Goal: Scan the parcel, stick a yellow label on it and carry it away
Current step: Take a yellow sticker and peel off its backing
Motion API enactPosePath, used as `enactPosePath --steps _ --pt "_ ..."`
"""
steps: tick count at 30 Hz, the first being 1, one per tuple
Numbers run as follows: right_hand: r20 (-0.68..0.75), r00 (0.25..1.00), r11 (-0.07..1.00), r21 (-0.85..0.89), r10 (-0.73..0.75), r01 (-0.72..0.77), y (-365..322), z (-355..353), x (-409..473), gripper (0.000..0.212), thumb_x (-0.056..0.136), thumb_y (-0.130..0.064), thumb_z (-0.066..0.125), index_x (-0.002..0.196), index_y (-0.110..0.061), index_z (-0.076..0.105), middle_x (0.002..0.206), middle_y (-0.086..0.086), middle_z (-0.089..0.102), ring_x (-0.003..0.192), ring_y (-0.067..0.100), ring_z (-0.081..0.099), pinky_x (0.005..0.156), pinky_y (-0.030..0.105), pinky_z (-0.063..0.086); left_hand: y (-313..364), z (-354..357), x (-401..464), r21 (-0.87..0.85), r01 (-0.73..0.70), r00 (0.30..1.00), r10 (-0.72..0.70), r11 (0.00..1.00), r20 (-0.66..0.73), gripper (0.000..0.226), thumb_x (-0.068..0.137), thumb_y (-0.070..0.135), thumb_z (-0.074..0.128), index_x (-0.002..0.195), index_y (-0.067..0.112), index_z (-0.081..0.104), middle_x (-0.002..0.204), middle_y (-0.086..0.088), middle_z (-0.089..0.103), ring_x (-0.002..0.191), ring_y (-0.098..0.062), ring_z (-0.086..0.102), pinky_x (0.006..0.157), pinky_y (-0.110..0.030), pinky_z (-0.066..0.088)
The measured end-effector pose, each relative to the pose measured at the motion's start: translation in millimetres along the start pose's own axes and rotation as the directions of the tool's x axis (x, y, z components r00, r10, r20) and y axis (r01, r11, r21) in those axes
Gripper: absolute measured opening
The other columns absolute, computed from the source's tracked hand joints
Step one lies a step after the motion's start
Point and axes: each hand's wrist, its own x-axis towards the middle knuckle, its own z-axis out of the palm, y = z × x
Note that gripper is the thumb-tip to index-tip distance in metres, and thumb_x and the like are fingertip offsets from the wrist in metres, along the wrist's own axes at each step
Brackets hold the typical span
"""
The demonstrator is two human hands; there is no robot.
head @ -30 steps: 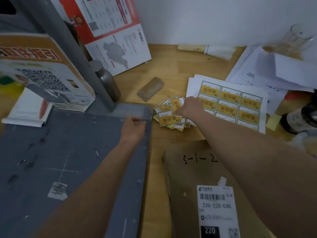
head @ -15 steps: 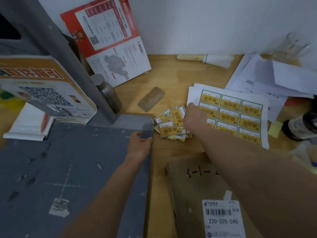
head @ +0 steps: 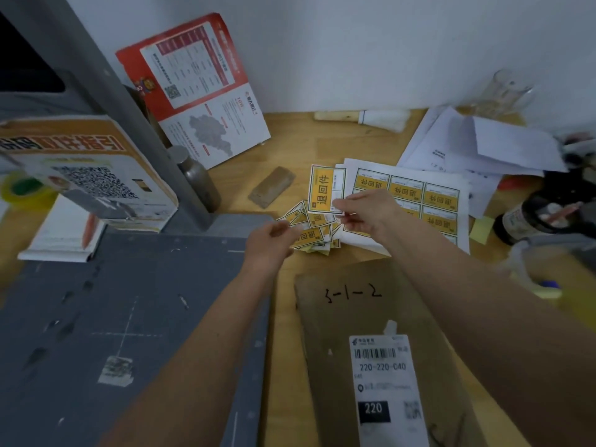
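A brown parcel (head: 364, 308) lies flat on the wooden table at the lower middle, marked "3-1-2", with a white barcode label (head: 385, 382) on it. My right hand (head: 367, 212) pinches one yellow label (head: 325, 190) by its corner and holds it upright above a loose pile of yellow labels (head: 309, 235). My left hand (head: 269, 243) hovers just left of the pile, fingers slightly curled, holding nothing. A white sheet of uncut yellow labels (head: 419, 195) lies behind my right hand.
A grey scanning platform (head: 129, 317) with a slanted post (head: 135, 108) fills the left. A QR-code sign (head: 90, 175), a red leaflet (head: 193, 91), a metal cylinder (head: 196, 179), a brown block (head: 272, 187), loose papers (head: 483, 140), a brush (head: 364, 117) and dark bottles (head: 541, 214) crowd the table.
My right hand has lifted one yellow label off the pile. My left hand has left the platform's edge and moved right toward the pile.
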Motion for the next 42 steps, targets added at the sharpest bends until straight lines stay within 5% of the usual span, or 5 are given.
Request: enactPosePath --steps 7,13,26,33,42 --pt "0.094 0.989 0.993 0.016 -0.116 0.115 20.1 -33.7 -78.6 0.019 0.073 -0.021 0.079 0.073 -0.008 0.065 0.064 0.004 0.062 0.059 0.015 0.055 0.059 0.026 0.050 29.6 30.8 -58.9 -0.314 -0.081 0.992 0.107 0.946 0.065 0.009 0.085 0.007 0.067 0.094 0.005 0.069 0.097 -0.015 0.072 0.078 -0.020 0.067 0.076 -0.029 0.059" --pt "0.030 0.944 0.936 -0.125 -0.329 0.330 24.0 -75.3 -117.0 0.034 0.073 -0.015 0.079 0.100 -0.011 0.059 0.094 0.006 0.066 0.078 0.013 0.060 0.062 0.023 0.046 28.7 45.7 -113.6 0.056 -0.184 0.983 0.183 0.981 0.018 0.005 0.082 0.003 0.069 0.084 0.006 0.072 0.074 -0.006 0.070 0.055 -0.009 0.059 0.058 -0.020 0.054" --pt "0.050 0.949 0.947 0.091 -0.313 0.308 71.8 -123.1 -188.0 0.006 0.084 -0.011 0.068 0.080 -0.011 0.073 0.086 0.012 0.072 0.070 0.016 0.058 0.061 0.025 0.048 21.1 63.7 -203.9 -0.168 -0.208 0.971 0.182 0.964 -0.157 0.008 0.077 0.006 0.075 0.077 0.007 0.067 0.082 -0.010 0.072 0.066 -0.014 0.065 0.066 -0.023 0.057" --pt "-0.027 0.936 0.917 0.193 -0.350 0.349 80.5 -124.2 -212.5 0.012 0.086 -0.008 0.065 0.075 -0.012 0.070 0.082 0.016 0.069 0.077 0.026 0.059 0.078 0.043 0.053 25.9 74.8 -226.6 -0.228 -0.183 0.980 0.194 0.956 0.029 0.018 0.080 0.002 0.070 0.097 0.006 0.071 0.094 -0.013 0.076 0.083 -0.025 0.073 0.074 -0.034 0.061" --pt "-0.048 0.885 0.887 -0.013 -0.463 0.463 68.4 -109.6 -236.1 0.009 0.080 -0.006 0.070 0.083 -0.011 0.063 0.096 0.018 0.069 0.083 0.029 0.063 0.079 0.040 0.053 34.7 57.2 -233.7 -0.150 -0.292 0.956 0.285 0.945 -0.065 0.010 0.085 0.020 0.067 0.083 0.012 0.074 0.090 -0.012 0.076 0.089 -0.030 0.071 0.083 -0.041 0.057"
